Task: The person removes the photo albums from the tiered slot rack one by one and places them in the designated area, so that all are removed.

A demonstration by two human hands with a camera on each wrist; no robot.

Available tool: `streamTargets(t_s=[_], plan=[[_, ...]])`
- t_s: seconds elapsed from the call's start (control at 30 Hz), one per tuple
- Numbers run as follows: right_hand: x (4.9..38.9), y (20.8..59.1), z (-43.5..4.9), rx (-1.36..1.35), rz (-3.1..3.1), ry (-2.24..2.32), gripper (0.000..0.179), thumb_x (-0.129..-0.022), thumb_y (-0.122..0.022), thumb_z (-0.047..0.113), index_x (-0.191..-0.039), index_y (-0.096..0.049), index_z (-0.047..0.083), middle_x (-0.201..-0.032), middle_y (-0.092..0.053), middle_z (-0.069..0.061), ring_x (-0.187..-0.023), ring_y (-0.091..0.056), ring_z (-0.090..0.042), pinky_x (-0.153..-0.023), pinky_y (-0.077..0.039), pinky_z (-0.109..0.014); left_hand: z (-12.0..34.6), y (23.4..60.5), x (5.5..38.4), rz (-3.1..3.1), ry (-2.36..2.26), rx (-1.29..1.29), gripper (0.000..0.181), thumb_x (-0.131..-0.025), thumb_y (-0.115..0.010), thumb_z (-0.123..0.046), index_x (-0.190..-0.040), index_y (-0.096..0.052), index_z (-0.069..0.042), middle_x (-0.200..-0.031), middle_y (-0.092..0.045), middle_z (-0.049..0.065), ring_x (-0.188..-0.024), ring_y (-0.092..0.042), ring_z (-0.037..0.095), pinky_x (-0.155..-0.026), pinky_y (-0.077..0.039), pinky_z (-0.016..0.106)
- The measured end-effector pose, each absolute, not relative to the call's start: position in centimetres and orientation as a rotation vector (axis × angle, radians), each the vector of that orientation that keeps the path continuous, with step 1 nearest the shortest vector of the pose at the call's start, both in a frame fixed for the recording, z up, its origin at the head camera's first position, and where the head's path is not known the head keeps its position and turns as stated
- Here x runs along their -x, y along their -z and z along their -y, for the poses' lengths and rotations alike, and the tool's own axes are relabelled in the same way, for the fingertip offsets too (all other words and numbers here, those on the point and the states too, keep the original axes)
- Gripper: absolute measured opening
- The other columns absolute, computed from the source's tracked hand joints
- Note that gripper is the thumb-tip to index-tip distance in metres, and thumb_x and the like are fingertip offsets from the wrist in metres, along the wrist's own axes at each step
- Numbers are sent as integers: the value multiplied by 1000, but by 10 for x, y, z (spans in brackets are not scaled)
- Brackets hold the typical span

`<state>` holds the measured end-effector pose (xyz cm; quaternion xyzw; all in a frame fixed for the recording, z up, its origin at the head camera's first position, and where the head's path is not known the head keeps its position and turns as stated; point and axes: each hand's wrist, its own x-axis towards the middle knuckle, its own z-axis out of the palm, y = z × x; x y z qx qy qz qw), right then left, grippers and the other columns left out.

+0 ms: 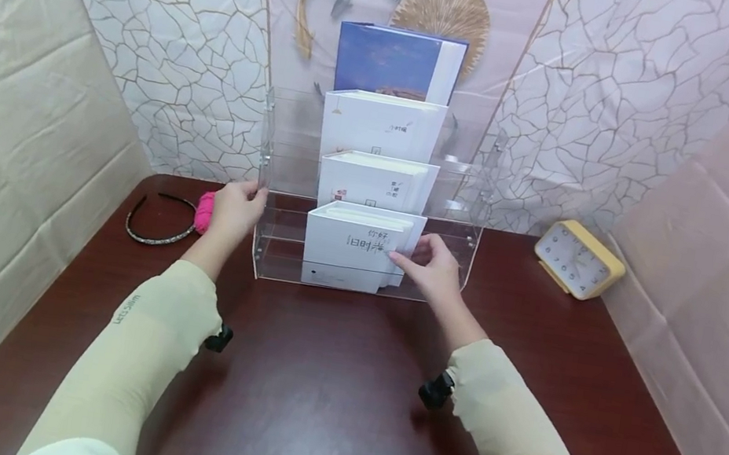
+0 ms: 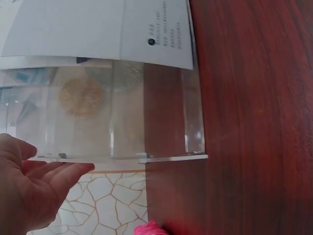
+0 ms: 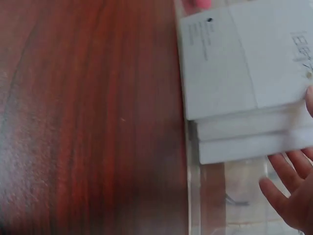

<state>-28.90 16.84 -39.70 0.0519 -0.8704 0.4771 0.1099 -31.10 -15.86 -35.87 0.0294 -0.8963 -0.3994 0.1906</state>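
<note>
A clear acrylic tiered rack (image 1: 278, 268) stands on the table with white books in its tiers. In the head view my left hand (image 1: 236, 213) is at the rack's left side; in the left wrist view its thumb and fingers (image 2: 68, 171) lie on either side of the side panel's edge. My right hand (image 1: 432, 270) grips the right edge of the front white books (image 1: 343, 244), thumb on the cover. From the right wrist, that thumb lies over the top white book (image 3: 220, 68) and the fingertips (image 3: 281, 164) come from beneath the stack.
Behind, more white books (image 1: 374, 122) and a tall blue book (image 1: 387, 60) rise in steps. A headband (image 1: 155, 238) and a pink item (image 1: 204, 212) lie left of the rack. A yellow alarm clock (image 1: 580, 259) stands to the right. Patterned cloth walls (image 1: 593, 97) enclose the table.
</note>
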Motion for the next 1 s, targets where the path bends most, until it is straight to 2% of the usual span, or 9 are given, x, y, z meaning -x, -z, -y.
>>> streamTargets(t_s=[0.17,0.27,0.43,0.67,1.0], plan=[[288,404,-161,-163,2573,-1237,54,-70,-81,39,-102,-52,8,-88,-64,-9,-75,-58,-22,-65,-46,-33,157,365,311,2486,1006,23,22,-92,-51,-14,-85,-65,2,-90,-67,20,-83,-58,41,-75,-45,49],[288,405,-159,-160,2545,-1216,52,-70,-81,38,-101,-52,8,-86,-64,-9,-72,-55,-22,-63,-44,-33,156,365,312,2467,971,68,20,-91,-52,-11,-76,-60,1,-83,-65,22,-78,-57,43,-72,-45,50],[289,402,-151,-151,2515,-1233,50,-71,-82,34,-101,-51,8,-87,-64,-9,-74,-55,-21,-64,-45,-33,159,366,314,2465,920,106,17,-88,-51,-9,-79,-61,2,-77,-65,22,-77,-58,45,-70,-45,51],[289,377,-124,-298,2487,-1182,52,-72,-81,33,-108,-51,10,-96,-64,-8,-84,-58,-23,-74,-46,-39,163,368,317,2492,888,112,16,-88,-51,-8,-77,-58,0,-65,-61,20,-71,-55,42,-66,-45,49],[292,371,-107,-434,2386,-1333,48,-74,-80,21,-107,-48,7,-104,-63,-10,-90,-56,-24,-78,-45,-39,161,367,318,2532,920,82,15,-90,-52,-8,-84,-62,0,-66,-61,16,-69,-52,35,-64,-45,45]])
